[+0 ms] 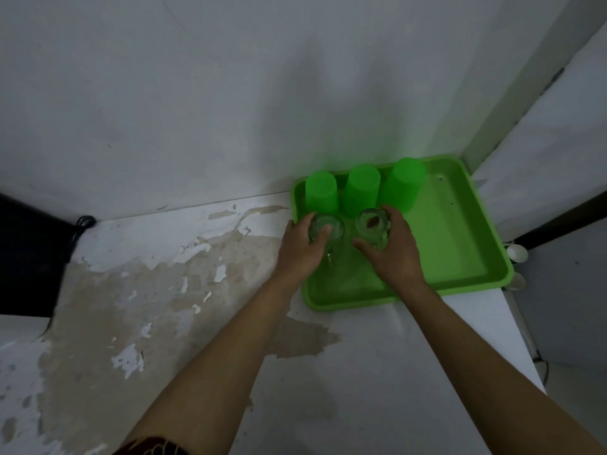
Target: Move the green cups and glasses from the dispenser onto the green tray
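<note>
A green tray lies on the counter against the wall at the right. Three green cups stand upside down along its far edge: one at the left, one in the middle, one at the right. In front of them, my left hand grips a clear glass with a handle, upside down over the tray's left side. Beside it, my right hand holds a second clear glass. Whether the glasses touch the tray floor I cannot tell. No dispenser is in view.
The white counter has peeled, stained patches at the left. A black cable hangs at the far left by a dark gap. White round objects sit just off the tray's right edge. A wall corner stands right behind the tray.
</note>
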